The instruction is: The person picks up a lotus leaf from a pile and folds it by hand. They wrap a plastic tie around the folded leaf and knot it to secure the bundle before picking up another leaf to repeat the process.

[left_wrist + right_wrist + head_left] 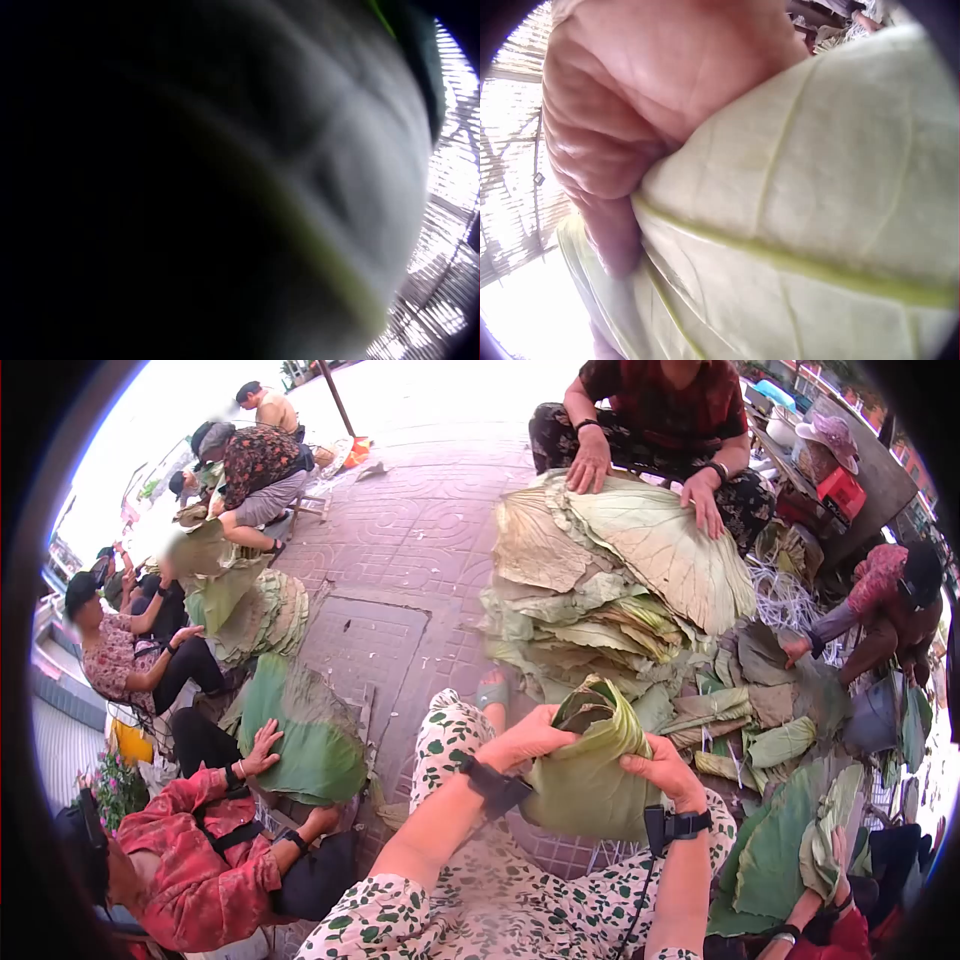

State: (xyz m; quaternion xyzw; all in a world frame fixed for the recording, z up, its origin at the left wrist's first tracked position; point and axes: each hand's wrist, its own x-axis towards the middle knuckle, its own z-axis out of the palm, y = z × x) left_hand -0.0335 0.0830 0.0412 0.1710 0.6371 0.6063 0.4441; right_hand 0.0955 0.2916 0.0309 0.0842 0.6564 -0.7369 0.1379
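Note:
Over the lap, both hands hold a folded bundle of large green lotus leaves (588,792), its top curled round into an open loop. My left hand (528,736) grips the bundle's left upper edge, fingers mostly hidden behind the leaf. At the right edge, my right hand (668,770) pinches it with the thumb in front. The right wrist view shows that hand's palm (682,67) against the pale, ribbed leaf underside (840,195). Dark, blurred leaf surface (360,165) fills much of the left wrist view.
A tall pile of dried leaves (640,550) stands ahead, with a seated person's hands (590,465) on it. Folded leaf bundles (780,742) lie to the right near a grey bucket (872,718). At left, another person touches a green leaf stack (305,740).

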